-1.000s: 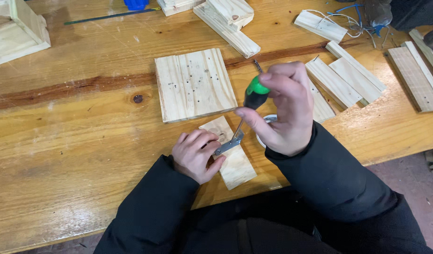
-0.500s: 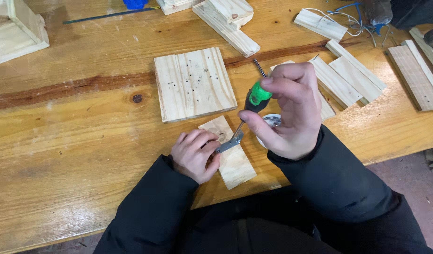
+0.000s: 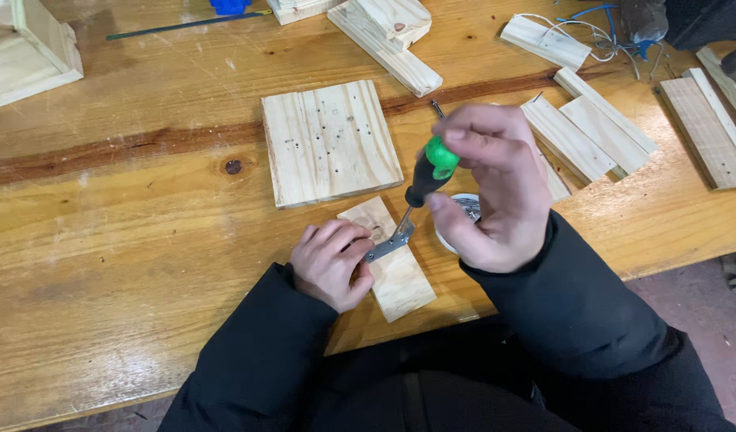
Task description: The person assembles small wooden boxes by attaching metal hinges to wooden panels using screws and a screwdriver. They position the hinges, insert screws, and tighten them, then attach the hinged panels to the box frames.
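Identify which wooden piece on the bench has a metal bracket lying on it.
The small wooden block under the left hand, nearest the person; it alone carries the metal bracket.

A broad wooden worktop (image 3: 128,240) of glossy, yellowish planks fills nearly the whole view, with a dark knot (image 3: 234,166) and a long brown seam (image 3: 144,144) running across it. At lower right, a reddish-brown floor (image 3: 696,304) shows past its edge.
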